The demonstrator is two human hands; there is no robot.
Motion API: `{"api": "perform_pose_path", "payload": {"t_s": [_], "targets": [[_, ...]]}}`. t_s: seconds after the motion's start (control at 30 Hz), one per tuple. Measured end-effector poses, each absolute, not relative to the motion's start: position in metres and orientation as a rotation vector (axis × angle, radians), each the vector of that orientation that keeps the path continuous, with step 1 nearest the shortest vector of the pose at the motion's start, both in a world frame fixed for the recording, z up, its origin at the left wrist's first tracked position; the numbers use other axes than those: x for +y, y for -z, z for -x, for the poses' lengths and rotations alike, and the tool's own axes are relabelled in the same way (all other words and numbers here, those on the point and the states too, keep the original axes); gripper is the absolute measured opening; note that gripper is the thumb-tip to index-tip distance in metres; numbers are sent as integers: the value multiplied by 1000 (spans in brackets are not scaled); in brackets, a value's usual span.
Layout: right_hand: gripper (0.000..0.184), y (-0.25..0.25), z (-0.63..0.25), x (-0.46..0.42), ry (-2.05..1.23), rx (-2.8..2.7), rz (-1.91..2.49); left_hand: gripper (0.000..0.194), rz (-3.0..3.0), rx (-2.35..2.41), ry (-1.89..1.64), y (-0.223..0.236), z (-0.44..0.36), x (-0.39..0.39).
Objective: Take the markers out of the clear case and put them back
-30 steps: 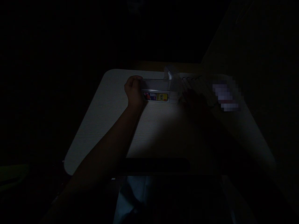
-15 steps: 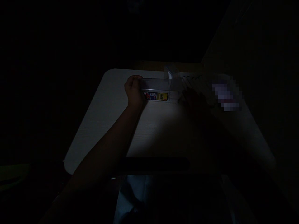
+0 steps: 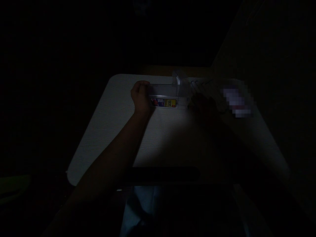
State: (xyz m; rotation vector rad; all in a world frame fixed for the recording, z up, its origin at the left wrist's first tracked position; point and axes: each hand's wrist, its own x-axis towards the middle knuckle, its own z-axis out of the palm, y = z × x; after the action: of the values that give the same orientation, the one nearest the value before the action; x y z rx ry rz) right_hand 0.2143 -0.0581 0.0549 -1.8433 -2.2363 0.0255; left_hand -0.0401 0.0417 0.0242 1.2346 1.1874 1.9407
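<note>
A clear plastic case (image 3: 161, 89) with a yellow and purple label on its front side lies near the back of the white table (image 3: 98, 131). My left hand (image 3: 140, 96) is closed around its left end, fingers over the top edge. At the right end of the case a clear upright flap or part (image 3: 181, 82) stands up. My right hand (image 3: 203, 105) is in deep shadow beside that end; its fingers are too dark to make out, and whether it touches the case cannot be told.
Behind my right hand, several dark curved loops (image 3: 197, 83) lie at the table's back edge. A blurred-out pale item (image 3: 234, 100) is on the right. Along the front edge runs a dark strip (image 3: 163, 174). A green thing (image 3: 13, 186) shows low at the left.
</note>
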Motion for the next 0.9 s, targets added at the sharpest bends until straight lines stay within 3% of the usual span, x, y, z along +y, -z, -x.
{"api": "perform_pose_path", "payload": {"t_s": [0.23, 0.73, 0.9], "targets": [[60, -60, -203, -71, 39, -2358, 1614, 54, -1261, 1202, -1923, -22, 42, 43], [49, -54, -213, -52, 96, -2467, 1548, 42, -1223, 1187, -1915, -22, 43, 42], [45, -63, -200, -62, 145, -2396, 1659, 47, -1225, 1153, -1915, -20, 43, 43]]}}
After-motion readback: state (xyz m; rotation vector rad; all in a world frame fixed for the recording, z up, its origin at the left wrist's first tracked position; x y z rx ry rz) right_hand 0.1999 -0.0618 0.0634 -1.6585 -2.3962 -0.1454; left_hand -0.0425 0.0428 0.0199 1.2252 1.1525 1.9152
